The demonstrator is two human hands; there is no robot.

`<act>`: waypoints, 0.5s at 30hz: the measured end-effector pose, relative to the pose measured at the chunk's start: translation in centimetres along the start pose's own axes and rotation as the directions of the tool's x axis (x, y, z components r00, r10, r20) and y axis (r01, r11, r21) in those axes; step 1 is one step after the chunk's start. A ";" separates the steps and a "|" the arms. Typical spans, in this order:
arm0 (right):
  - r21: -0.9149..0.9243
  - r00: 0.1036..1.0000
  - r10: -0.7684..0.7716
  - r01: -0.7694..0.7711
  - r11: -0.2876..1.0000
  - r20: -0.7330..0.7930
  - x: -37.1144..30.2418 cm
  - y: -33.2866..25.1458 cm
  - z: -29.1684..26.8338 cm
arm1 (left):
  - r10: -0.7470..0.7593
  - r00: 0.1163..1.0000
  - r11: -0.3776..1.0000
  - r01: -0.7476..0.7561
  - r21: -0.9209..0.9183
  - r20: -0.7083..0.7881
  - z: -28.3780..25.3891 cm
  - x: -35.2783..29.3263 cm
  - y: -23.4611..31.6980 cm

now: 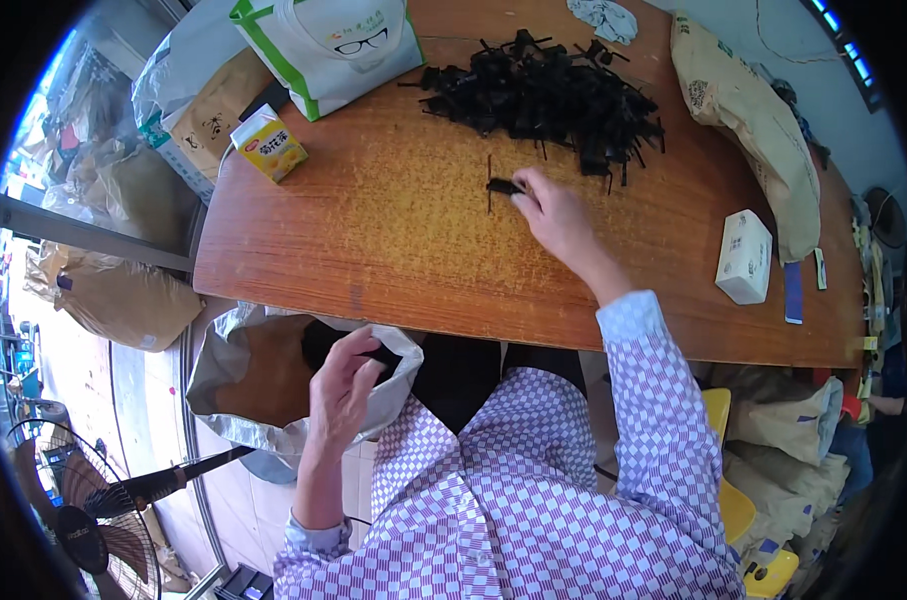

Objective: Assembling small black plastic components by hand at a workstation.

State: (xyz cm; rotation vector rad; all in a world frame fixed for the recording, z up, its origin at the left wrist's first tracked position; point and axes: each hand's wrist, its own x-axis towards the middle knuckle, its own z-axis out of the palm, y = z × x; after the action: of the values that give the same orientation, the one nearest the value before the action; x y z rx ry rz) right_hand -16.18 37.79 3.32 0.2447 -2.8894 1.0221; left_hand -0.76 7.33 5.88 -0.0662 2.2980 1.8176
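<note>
On the wooden table (pixel 343 230), my right hand (pixel 558 220) pinches a small black T-shaped piece (pixel 503 186) with a thin crossbar at its far end. Beyond it lies a heap of similar black pieces (pixel 543 95), tangled together, with thin ends sticking out. My left hand (pixel 341 392) is over the mouth of an open sack (pixel 213 375), below the table's front edge. Its fingers are loosely bent and apart from the thumb, with nothing visible between them. Inside the sack is a brown lining, and some black material shows behind my left fingers.
A white and green bag (pixel 343 60) and a yellow drink carton (pixel 270 145) stand at the far left. A white box (pixel 744 257) and a long paper sack (pixel 748 120) are on the right. A fan (pixel 88 530) stands at the lower left, a yellow chair (pixel 735 510) at the lower right.
</note>
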 end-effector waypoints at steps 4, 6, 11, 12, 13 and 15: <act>0.409 0.981 -0.073 -0.007 0.913 0.180 -6.3 -4.3 -1.5 | -0.086 0.959 0.877 0.202 -0.436 0.271 4.4 3.2 3.2; 0.452 0.983 -0.113 0.036 0.891 0.145 -9.5 -5.4 -2.5 | -0.119 0.900 0.748 0.359 -0.558 0.420 5.9 4.2 3.2; 0.520 0.972 -0.222 0.149 0.841 0.081 -14.5 -5.4 -4.3 | 0.102 0.603 0.582 0.609 -0.539 0.792 9.6 4.7 1.0; 0.549 0.967 -0.221 0.118 0.827 0.126 -14.7 -5.9 -5.1 | 0.089 0.597 0.563 0.630 -0.535 0.798 10.0 4.1 0.4; 0.656 0.971 -0.216 0.100 0.748 0.099 -15.4 -5.3 -4.4 | 0.112 0.575 0.552 0.642 -0.532 0.811 10.7 3.8 0.1; 0.733 0.983 -0.182 0.096 0.674 0.038 -17.8 -4.1 -4.8 | 0.090 0.536 0.531 0.687 -0.496 0.839 11.8 3.0 0.3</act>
State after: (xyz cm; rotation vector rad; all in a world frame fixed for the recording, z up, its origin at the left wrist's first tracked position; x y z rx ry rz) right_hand 2.11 39.95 7.47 0.5608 -2.3062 2.1379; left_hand -2.17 19.13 3.03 0.1271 0.6353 1.9077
